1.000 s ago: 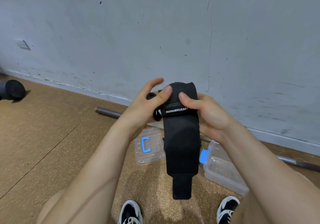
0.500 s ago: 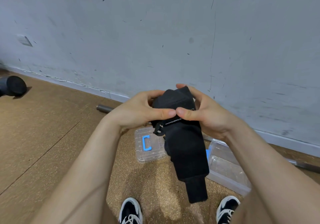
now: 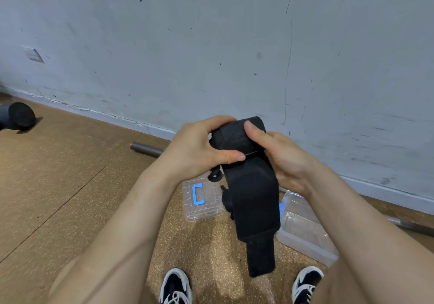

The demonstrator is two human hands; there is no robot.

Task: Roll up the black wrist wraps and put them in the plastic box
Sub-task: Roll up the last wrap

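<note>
the rolled top of the black wrist wrap [image 3: 253, 198] is held up in the air by both grips. the left grip [image 3: 195, 148] is curled round the left side of the roll, and its thumb is pressed on the front fold. the right grip [image 3: 281, 160] is curled round the right side, and its thumb is laid on top of the roll. the rest of the wrap hangs down loose, and its thin end is seen between the two shoes [image 3: 176, 287]. a small black loop [image 3: 215, 177] hangs under the left grip. the plastic box [image 3: 305, 233] is set open on the floor [image 3: 58, 163], low and to the right, partly hidden by the wrap. its clear lid [image 3: 211, 209], with a blue clip, is laid flat just left of the wrap. a metal bar [image 3: 146, 149] is laid along the foot of the grey wall [image 3: 211, 45]. a black round thing [image 3: 18, 116] is seen far off at the left edge.
</note>
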